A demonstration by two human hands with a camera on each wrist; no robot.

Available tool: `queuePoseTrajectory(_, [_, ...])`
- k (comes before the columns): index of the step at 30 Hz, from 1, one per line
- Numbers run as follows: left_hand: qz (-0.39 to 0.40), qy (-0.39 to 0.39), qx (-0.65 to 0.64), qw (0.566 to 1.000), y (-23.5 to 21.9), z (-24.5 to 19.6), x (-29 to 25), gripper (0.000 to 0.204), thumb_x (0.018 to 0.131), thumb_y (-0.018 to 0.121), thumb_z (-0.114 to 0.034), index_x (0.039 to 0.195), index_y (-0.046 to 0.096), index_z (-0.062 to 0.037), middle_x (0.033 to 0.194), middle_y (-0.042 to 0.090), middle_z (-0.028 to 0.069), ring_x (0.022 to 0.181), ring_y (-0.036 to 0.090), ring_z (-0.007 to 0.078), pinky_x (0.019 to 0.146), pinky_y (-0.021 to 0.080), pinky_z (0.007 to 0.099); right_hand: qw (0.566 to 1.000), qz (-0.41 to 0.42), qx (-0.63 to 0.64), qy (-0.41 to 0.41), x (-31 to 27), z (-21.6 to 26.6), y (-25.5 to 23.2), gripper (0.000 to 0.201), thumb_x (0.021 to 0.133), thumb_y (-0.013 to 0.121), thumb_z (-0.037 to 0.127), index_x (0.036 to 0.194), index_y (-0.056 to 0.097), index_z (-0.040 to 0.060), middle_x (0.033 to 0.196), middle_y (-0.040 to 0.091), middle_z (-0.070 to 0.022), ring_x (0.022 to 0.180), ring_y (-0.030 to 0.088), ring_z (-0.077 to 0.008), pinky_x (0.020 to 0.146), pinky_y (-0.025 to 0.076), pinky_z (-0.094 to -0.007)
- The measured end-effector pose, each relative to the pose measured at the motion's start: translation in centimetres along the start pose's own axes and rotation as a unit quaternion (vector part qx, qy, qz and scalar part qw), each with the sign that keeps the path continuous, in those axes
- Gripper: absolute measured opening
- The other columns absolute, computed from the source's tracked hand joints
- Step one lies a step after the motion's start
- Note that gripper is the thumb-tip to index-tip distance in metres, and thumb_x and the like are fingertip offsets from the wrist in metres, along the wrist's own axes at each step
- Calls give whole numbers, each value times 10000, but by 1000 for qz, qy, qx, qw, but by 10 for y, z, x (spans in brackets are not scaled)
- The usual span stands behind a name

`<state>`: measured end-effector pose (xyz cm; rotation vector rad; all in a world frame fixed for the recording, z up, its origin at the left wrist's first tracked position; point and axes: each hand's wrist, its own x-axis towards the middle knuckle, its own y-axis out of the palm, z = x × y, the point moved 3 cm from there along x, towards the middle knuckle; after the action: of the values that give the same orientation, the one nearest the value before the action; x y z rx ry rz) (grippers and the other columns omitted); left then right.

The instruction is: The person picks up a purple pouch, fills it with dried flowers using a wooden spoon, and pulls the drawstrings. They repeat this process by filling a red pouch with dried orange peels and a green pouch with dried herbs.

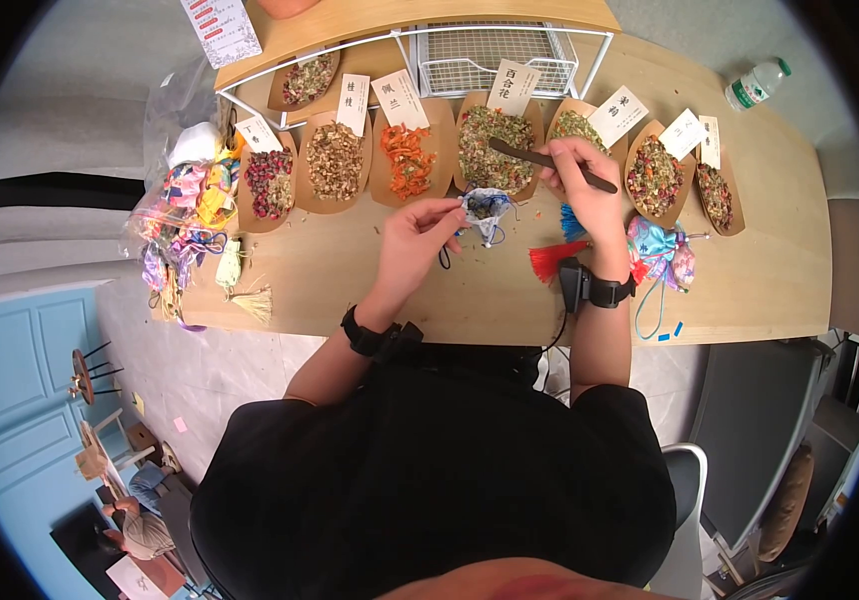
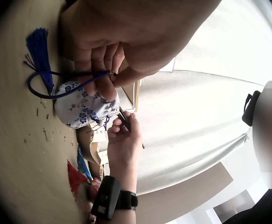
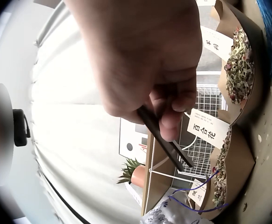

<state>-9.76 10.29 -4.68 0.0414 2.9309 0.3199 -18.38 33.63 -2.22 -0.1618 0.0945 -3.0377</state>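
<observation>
My left hand (image 1: 416, 240) pinches the rim of a small white drawstring pouch (image 2: 77, 109) with blue flowers. The pouch's mouth is open, and dark bits show inside in the head view. A blue cord loop and a blue tassel (image 2: 40, 51) hang from it. In my right hand (image 1: 587, 190) I grip a slender dark-brown tool (image 1: 535, 158), with two dark edges at its working end in the right wrist view. Its tip overlaps the middle paper tray (image 3: 243, 151) of mixed dried herbs in the head view, up and right of the pouch.
Several more paper trays hold dried herbs, including orange petals (image 1: 410, 160) and dark red buds (image 1: 270, 180). A white wire rack (image 1: 498, 70) stands behind. Finished pouches (image 1: 662, 250) and a red tassel (image 1: 556, 262) lie right; a bag of colourful pouches (image 1: 190, 190) lies left.
</observation>
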Motion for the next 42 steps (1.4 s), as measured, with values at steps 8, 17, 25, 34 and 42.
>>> queuePoseTrajectory(8, [-1, -5, -2, 1000, -1, 3, 2, 222, 930, 654, -64, 1109, 648, 67, 926, 705, 100, 675, 635, 103, 611, 521, 230, 995, 31, -91, -40, -2, 0, -2, 162, 928, 654, 148, 842, 700, 18, 607, 606, 9, 557, 481, -16, 493, 348, -220])
queuePoseTrajectory(17, [0, -3, 2, 1000, -1, 2, 2, 223, 930, 653, -65, 1108, 648, 70, 926, 700, 99, 678, 634, 103, 610, 524, 232, 979, 28, -194, -53, -2, 9, 9, 195, 861, 724, 184, 766, 680, 19, 567, 594, -42, 480, 506, -90, 471, 374, -268])
queuePoseTrajectory(25, [0, -3, 1, 1000, -1, 4, 2, 228, 930, 653, -65, 1114, 645, 70, 927, 701, 105, 673, 633, 106, 607, 522, 234, 952, 50, -298, -56, -1, 11, 6, 263, 856, 714, 235, 716, 667, 17, 538, 553, -135, 450, 527, -207, 472, 405, -319])
queuePoseTrajectory(34, [0, -3, 2, 1000, -1, 3, 1, 226, 930, 654, -66, 1112, 646, 67, 931, 707, 108, 672, 635, 107, 610, 519, 232, 965, 41, -255, -48, -2, 9, 8, 253, 882, 683, 205, 733, 646, 4, 542, 521, -128, 463, 472, -200, 475, 375, -324])
queuePoseTrajectory(42, [-2, -4, 2, 1000, -1, 1, 1, 227, 930, 655, -68, 1109, 647, 71, 936, 708, 110, 674, 635, 105, 614, 525, 234, 985, 33, -168, -9, -2, 10, -1, 295, 924, 655, 198, 720, 606, -9, 538, 438, -15, 525, 368, -68, 477, 301, -283])
